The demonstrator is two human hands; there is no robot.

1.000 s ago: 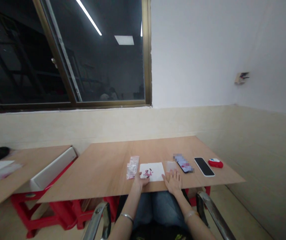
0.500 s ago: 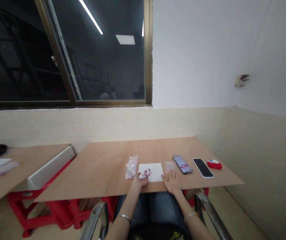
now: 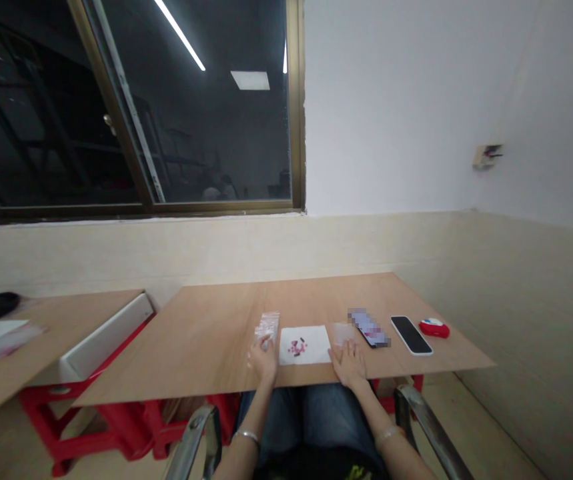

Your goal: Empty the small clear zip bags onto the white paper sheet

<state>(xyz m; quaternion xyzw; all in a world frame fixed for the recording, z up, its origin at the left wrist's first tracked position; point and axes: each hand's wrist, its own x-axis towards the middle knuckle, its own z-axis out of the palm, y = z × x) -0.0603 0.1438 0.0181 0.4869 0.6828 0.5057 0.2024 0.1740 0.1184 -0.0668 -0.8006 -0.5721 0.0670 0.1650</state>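
Observation:
A white sheet of paper (image 3: 305, 335) lies near the table's front edge, with several small pink and dark pieces (image 3: 297, 347) on it. To its left, a stack of clear plastic bags (image 3: 267, 324) is partly covered by my left hand (image 3: 263, 360). That hand's fingers are loosely curled and apart at the stack's near end; no held object shows. My right hand (image 3: 349, 365) rests flat, fingers stretched out, beside the paper's right edge. Its fingertips touch the near part of another clear plastic bag (image 3: 342, 332).
Right of the bag lie a phone with a blurred screen (image 3: 369, 328), a dark-screened phone (image 3: 411, 335) and a red and white object (image 3: 433, 327). A second table (image 3: 26, 360) stands at left, above red plastic stools (image 3: 91, 427). Metal chair arms flank my legs.
My left hand has left the paper's lower left edge and moved left onto the stack of bags. The small pieces now show fully. My right hand stays flat in place.

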